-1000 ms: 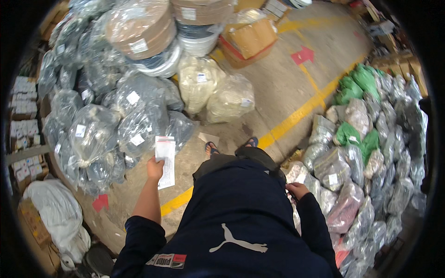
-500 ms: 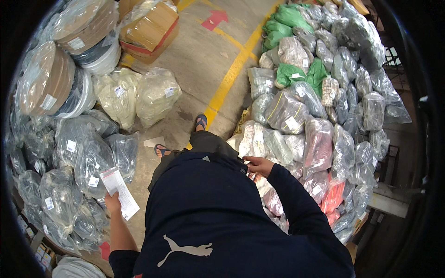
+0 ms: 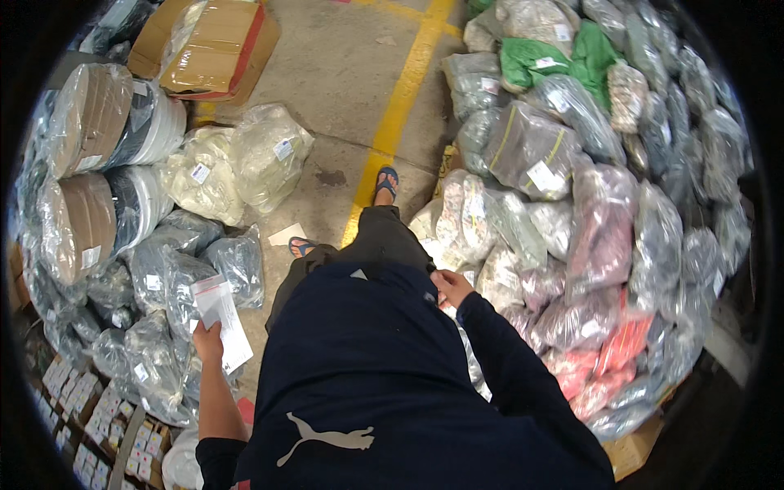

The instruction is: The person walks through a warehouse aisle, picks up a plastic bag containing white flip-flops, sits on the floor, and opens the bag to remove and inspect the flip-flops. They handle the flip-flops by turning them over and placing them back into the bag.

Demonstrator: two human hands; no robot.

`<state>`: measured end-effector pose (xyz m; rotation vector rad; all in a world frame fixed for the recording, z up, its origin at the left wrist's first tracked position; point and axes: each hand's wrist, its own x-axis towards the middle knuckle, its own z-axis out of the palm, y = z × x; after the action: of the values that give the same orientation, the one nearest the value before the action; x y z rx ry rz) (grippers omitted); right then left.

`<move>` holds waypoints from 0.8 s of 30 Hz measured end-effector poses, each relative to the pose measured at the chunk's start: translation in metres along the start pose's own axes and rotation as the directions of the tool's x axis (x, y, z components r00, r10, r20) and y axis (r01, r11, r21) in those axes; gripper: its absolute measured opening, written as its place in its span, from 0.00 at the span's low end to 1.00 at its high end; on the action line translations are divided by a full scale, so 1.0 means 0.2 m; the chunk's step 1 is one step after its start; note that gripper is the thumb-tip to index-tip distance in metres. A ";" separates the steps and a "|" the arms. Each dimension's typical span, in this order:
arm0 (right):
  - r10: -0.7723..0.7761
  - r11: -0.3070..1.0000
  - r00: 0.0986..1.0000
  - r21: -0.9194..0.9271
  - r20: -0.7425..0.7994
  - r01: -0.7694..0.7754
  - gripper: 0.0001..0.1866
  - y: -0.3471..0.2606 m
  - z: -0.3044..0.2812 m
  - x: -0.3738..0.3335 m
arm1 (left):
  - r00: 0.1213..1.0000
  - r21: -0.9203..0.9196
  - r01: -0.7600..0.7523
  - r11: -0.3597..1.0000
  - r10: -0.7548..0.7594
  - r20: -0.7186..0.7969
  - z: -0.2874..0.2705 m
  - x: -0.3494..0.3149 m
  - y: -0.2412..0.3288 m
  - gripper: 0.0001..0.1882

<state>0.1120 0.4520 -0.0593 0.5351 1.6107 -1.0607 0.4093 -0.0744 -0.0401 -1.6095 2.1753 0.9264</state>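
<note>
My left hand [image 3: 208, 341] is closed on the lower left edge of a clear plastic bag [image 3: 216, 300] with white paper in it and a red stripe along its top. It holds the bag out beside me, over grey plastic-wrapped bundles [image 3: 153, 347]. My right hand [image 3: 452, 287] is at my right hip, next to the hem of my dark shirt. Its fingers are bent together against the dark cloth, and what is between them, if anything, is hidden. Below that hand lie clear-bagged bundles of pale patterned cloth [image 3: 500, 278].
Wrapped brown-and-white rolls [image 3: 77, 224] are stacked at the left, with an open cardboard box [image 3: 212, 49] beyond. Two cream bags [image 3: 273, 159] sit on the concrete floor [image 3: 335, 90]. A yellow line [image 3: 406, 90] runs ahead. Small boxes [image 3: 102, 420] stand at lower left; a bagged pile [image 3: 604, 220] fills the right.
I have stepped a little forward, so the piles have shifted in view and more small boxes show at lower left. Both hands keep nearly the same position, the left still with the plastic bag.
</note>
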 end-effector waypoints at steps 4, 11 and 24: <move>-0.070 0.956 0.997 -0.287 -0.021 0.061 0.23 -0.04 -0.27 0.23 | 0.998 0.183 0.068 0.981 -0.065 -0.027 0.14 -0.08 0.42 0.24; -0.048 0.394 0.956 -0.874 0.290 0.285 0.20 -0.62 -0.57 0.70 | 0.976 -0.120 0.216 0.969 -0.219 -0.016 0.40 -0.37 0.77 0.18; -0.054 -0.057 0.961 -0.962 0.271 0.268 0.16 -2.66 -0.10 1.04 | 0.567 -0.791 0.453 0.412 -0.817 -0.100 1.26 -0.40 0.82 0.19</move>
<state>-0.3825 0.1660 -0.0601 -0.8277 1.8369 0.2417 0.2480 0.1753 -0.1303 -3.0549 1.0467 1.2045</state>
